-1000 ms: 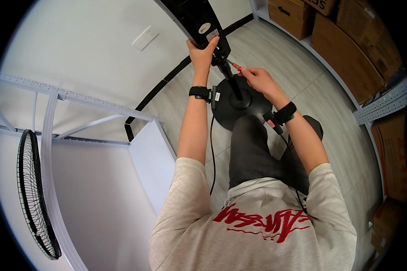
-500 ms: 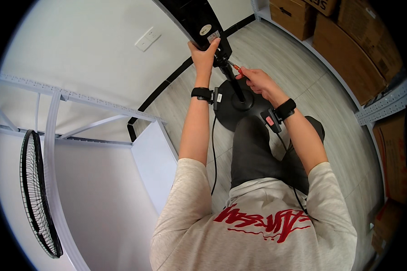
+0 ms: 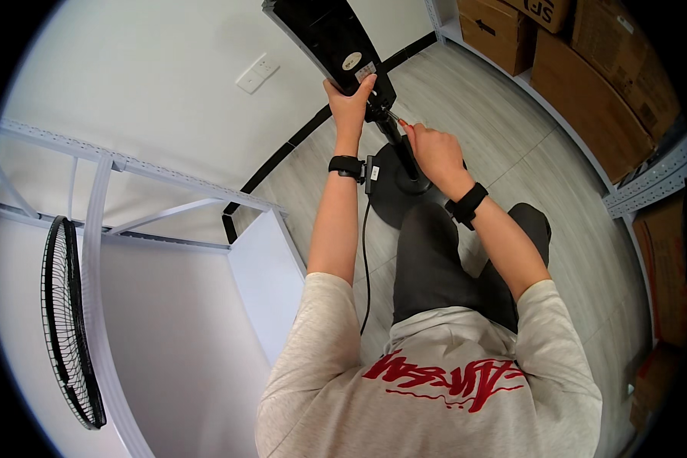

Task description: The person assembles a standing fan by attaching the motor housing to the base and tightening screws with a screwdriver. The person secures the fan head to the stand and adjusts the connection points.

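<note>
A tall black fan housing leans at the top middle, with two pale labels near its lower end. It meets a black pole that rises from a round black base on the floor. My left hand is wrapped round the housing's lower end, its thumb across the front. Closed round an orange-red screwdriver is my right hand. The screwdriver's shaft points at the joint between housing and pole; its tip is too small to make out. My right hand covers most of the handle.
A round black fan grille stands upright at the left, by a white metal shelf frame. Cardboard boxes fill the shelves on the right. A wall socket and black skirting are behind. A black cable hangs from my left wrist.
My right hand has turned over, its back now facing up, with the screwdriver still in it. My left hand keeps its hold. The whole view has shifted slightly.
</note>
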### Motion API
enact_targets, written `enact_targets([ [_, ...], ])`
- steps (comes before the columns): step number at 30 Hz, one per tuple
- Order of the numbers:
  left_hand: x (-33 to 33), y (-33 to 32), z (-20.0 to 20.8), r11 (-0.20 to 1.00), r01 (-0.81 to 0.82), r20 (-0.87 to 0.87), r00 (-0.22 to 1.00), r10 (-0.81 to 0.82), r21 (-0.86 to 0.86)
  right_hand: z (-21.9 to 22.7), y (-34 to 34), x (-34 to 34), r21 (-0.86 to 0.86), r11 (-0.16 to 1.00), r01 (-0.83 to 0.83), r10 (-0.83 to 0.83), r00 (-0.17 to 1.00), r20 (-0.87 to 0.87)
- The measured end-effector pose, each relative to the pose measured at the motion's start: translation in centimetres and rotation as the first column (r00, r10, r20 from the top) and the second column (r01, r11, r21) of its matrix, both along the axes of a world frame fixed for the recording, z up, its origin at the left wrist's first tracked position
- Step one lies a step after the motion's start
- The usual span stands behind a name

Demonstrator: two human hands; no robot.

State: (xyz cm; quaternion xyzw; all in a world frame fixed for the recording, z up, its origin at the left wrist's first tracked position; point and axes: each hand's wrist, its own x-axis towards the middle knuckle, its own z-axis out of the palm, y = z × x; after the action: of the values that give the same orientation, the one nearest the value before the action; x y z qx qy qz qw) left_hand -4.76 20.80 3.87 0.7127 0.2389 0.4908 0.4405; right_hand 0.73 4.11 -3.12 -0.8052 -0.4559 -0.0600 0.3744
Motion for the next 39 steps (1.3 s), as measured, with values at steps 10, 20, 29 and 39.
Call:
enact_targets([
  [10,0.3,0.3,-0.4,1.0,0.008,0.038,0.999,-0.008,-0.002,1.3,-0.4,3.9,0.298,0.92,-0.253,0.285,-0.087,-0.955],
  [20,-0.8,-1.0,3.6,0.992,0.032,-0.158,0.986,-0.05,-0.119,1.2,-2.3,2.9,0.129,0.959,-0.253,0.174,0.166,-0.971],
  [29,1.0,-1.9,16.0,0.994,0.047,-0.028,0.998,-0.05,-0.1,8.5,-11.9,9.1,-0.025,0.999,0.036,-0.025,-0.015,-1.0],
  [39,0.4,-4.1,17.2,0.972,0.043,-0.08,0.995,-0.063,-0.232,19.3,-21.9,15.4,-0.243,0.97,0.005,-0.241,0.14,-0.96],
])
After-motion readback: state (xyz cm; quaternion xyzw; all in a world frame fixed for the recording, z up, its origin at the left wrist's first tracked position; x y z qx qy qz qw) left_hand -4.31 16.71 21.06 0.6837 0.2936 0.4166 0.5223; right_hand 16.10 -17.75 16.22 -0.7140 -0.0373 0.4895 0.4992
